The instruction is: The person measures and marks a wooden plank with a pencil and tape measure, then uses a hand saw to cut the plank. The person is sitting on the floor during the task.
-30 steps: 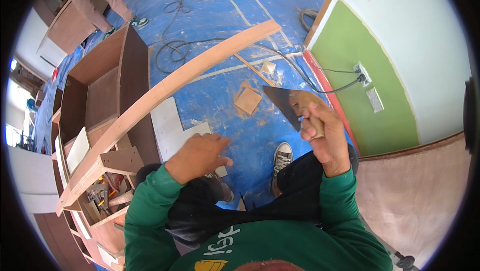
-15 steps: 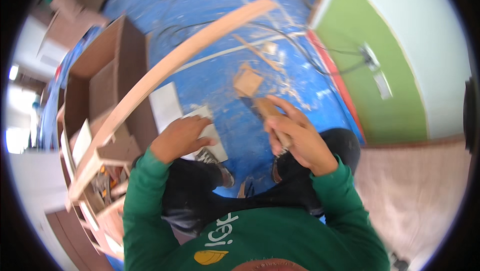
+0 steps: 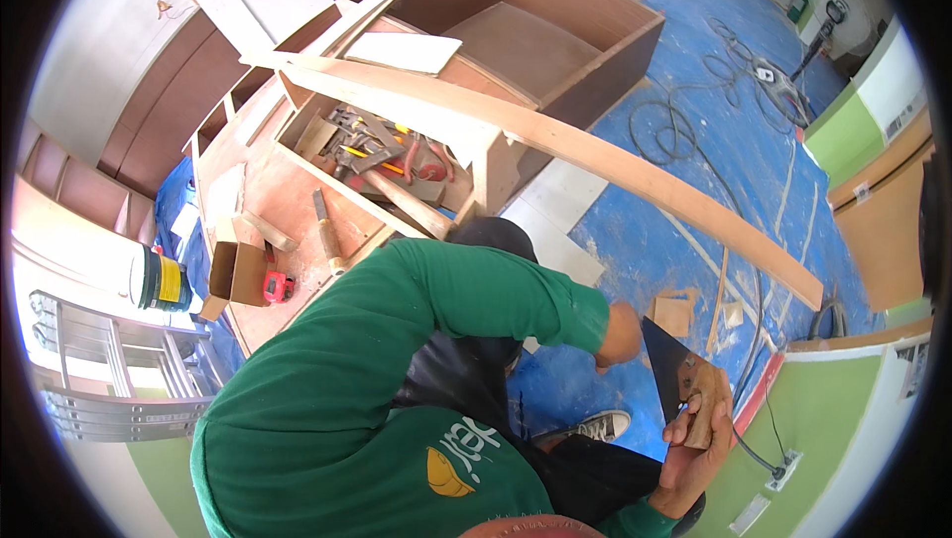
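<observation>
My right hand (image 3: 697, 444) is closed around the wooden handle (image 3: 706, 389) of a handsaw. Its dark, tapering blade (image 3: 664, 364) points up and away, tilted above the blue floor sheet. Close to the blade's left side is my left hand (image 3: 621, 333), seen foreshortened beyond the green cuff with its fingers mostly hidden. A long, pale wooden board (image 3: 595, 146) slants across the view above both hands, touching neither. Its left end lies over a low wooden cabinet, and its right end hangs over the floor.
An open wooden toolbox (image 3: 474, 186) holds pliers, a hammer and other tools. A red tape measure (image 3: 279, 287) and cardboard box (image 3: 236, 270) sit on the cabinet's panel. A ladder (image 3: 119, 369) stands left. Cables (image 3: 684, 136) and wood scraps (image 3: 673, 315) lie on the blue sheet (image 3: 645, 240).
The view has swung left, bringing the cabinet and toolbox into sight. The saw has turned so its blade shows. My left hand, spread before, has come close to the blade.
</observation>
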Demonstrator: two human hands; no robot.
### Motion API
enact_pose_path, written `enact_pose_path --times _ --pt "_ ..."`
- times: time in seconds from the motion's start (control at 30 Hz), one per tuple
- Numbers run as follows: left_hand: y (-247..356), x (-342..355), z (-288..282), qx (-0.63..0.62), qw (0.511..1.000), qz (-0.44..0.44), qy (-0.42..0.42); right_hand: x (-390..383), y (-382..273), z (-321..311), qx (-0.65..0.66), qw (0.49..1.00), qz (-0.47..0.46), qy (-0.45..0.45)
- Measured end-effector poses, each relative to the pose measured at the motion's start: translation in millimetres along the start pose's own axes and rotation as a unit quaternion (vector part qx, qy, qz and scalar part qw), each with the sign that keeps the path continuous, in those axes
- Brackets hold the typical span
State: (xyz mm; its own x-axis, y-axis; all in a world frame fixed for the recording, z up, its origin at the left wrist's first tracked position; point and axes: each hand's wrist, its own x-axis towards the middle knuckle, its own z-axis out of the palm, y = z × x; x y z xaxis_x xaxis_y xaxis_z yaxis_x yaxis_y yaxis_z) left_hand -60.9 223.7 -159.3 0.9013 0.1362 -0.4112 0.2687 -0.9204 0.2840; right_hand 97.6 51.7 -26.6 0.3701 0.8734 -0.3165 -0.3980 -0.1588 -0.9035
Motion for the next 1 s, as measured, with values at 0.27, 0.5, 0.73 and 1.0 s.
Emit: enact_pose_path --times 0.27,0.5,0.73,1.0 --pt "9.1 38.0 3.9 0.025 0.997 -0.035 -0.068 6.6 11.7 2.6 0.030 0.999 -0.013 -0.016" --pt "10.6 64.5 58.5 0.153 0.983 0.072 0.068 16.0 -7.0 -8.0 0.049 0.998 -0.023 -0.023" --pt "29.7 33.3 27.0 0.203 0.979 0.035 0.006 28.1 -4.7 -48.4 0.160 0.983 -0.015 -0.087" --pt "18.0 60.8 45.2 0.191 0.978 0.080 0.002 15.0 -11.4 -25.6 0.103 0.994 -0.026 -0.012"
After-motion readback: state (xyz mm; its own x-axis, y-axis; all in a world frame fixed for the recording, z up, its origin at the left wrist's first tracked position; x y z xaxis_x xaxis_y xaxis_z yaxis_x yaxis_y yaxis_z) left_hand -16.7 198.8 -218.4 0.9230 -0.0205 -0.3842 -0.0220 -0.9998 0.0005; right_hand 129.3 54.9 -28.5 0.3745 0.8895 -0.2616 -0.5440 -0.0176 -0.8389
